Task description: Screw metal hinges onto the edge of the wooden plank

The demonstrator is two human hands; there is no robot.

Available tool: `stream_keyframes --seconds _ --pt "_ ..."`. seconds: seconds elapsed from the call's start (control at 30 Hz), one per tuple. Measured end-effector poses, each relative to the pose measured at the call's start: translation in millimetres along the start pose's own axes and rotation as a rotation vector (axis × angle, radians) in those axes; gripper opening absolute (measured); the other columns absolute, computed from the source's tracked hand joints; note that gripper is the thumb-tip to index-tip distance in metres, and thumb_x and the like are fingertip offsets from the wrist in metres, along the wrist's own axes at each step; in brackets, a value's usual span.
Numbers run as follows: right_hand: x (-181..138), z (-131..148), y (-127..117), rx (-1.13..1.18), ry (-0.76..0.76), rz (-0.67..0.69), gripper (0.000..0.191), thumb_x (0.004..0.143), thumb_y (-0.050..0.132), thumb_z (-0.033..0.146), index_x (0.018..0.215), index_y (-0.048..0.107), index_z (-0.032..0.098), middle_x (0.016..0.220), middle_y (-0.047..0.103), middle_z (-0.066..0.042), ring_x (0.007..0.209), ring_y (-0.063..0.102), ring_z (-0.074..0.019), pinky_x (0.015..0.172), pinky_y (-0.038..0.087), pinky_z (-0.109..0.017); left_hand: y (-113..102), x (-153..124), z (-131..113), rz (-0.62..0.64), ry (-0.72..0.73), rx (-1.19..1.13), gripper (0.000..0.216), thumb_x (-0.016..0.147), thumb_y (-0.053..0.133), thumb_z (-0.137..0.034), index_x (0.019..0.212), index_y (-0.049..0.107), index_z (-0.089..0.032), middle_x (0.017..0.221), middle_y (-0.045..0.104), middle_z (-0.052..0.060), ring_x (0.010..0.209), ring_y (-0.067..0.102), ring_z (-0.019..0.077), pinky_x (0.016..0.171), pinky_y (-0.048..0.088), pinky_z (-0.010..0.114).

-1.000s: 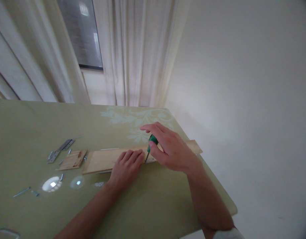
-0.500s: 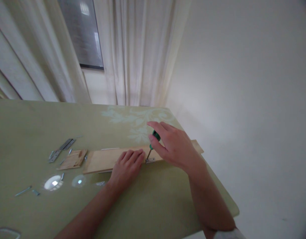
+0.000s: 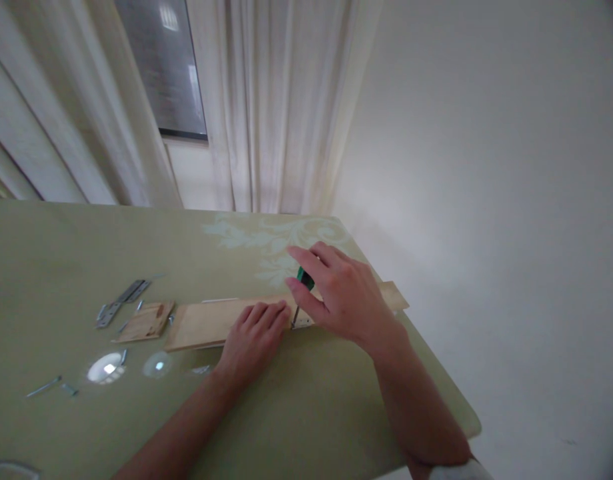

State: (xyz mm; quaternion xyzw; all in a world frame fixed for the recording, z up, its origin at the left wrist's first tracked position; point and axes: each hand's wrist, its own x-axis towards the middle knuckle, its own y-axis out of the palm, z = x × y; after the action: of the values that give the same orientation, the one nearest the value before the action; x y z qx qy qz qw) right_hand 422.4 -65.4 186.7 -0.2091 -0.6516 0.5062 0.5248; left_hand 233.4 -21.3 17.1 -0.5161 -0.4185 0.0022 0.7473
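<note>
A long pale wooden board [image 3: 206, 323] lies flat on the green table [image 3: 306, 413]. My left hand [image 3: 251, 340] rests palm down on the board with its fingers stretched out flat. My right hand [image 3: 341, 297] is closed round a small screwdriver with a green handle [image 3: 304, 277]. The screwdriver's tip stands on a small metal hinge [image 3: 300, 323] at the board's near edge, right beside my left fingertips. Most of the handle is hidden in my right hand.
A smaller wooden piece [image 3: 145, 321] lies left of the board, with grey metal hinges [image 3: 121, 301] behind it. Loose screws [image 3: 45, 386] lie at the left front, beside bright light reflections [image 3: 105, 368]. The table's right edge drops off near my right forearm. Curtains hang behind.
My right hand has turned a little on the screwdriver, its fingers shifting round the handle. My left hand and the board have stayed put.
</note>
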Motion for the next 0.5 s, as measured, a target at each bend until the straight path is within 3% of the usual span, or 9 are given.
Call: stream_keyframes --seconds 0.07,0.13,0.23,0.33,0.4,0.5 --pt "-3 -3 -5 0.181 -0.033 0.035 0.050 0.105 0.046 0.023 0.155 0.048 0.019 0.132 0.067 -0.012 0.119 0.063 -0.0241 0.096 0.051 -0.037 0 0 0 0.003 0.002 -0.006 0.018 0.100 0.063 -0.018 0.114 0.073 -0.020 0.119 0.076 0.007 0.100 0.064 0.0260 0.087 0.048 0.041" --pt "-5 -7 -9 0.338 -0.097 0.087 0.052 0.105 0.043 0.017 0.157 0.045 0.023 0.135 0.067 -0.009 0.121 0.062 -0.0200 0.103 0.049 -0.035 0 0 0 0.002 0.000 -0.006 0.019 0.101 0.062 -0.019 0.117 0.072 -0.019 0.120 0.076 0.007 0.099 0.064 0.0258 0.086 0.048 0.041" --pt "-6 -10 -6 0.257 -0.082 0.066 0.035 0.109 0.052 0.038 0.141 0.062 0.027 0.113 0.073 -0.004 0.099 0.067 -0.0184 0.088 0.051 -0.031 1 1 0 -0.002 -0.006 -0.002 0.021 0.100 0.063 -0.020 0.119 0.072 -0.018 0.119 0.076 0.008 0.099 0.064 0.0261 0.084 0.048 0.042" --pt "-3 -7 2 0.014 0.003 -0.016 0.036 0.105 0.057 0.054 0.115 0.073 0.023 0.094 0.071 -0.005 0.085 0.066 -0.0200 0.075 0.048 -0.031 1 2 0 0.000 -0.007 0.003 0.021 0.098 0.064 -0.018 0.118 0.072 -0.018 0.117 0.075 0.008 0.099 0.064 0.0266 0.085 0.048 0.042" --pt "-1 -5 5 0.028 -0.011 -0.010 0.039 0.103 0.060 0.051 0.127 0.069 0.021 0.104 0.073 -0.008 0.098 0.066 -0.0238 0.084 0.050 -0.034 2 1 0 -0.005 -0.007 0.011 0.021 0.098 0.064 -0.017 0.117 0.072 -0.019 0.114 0.075 0.009 0.100 0.064 0.0274 0.085 0.048 0.042" --pt "0 -7 1 0.298 -0.113 0.061 0.062 0.101 0.060 0.030 0.160 0.041 0.020 0.140 0.065 -0.012 0.128 0.059 -0.0251 0.109 0.047 -0.040 2 0 0 -0.011 -0.005 0.011 0.021 0.098 0.063 -0.016 0.116 0.072 -0.019 0.109 0.075 0.009 0.099 0.063 0.0273 0.085 0.049 0.042"
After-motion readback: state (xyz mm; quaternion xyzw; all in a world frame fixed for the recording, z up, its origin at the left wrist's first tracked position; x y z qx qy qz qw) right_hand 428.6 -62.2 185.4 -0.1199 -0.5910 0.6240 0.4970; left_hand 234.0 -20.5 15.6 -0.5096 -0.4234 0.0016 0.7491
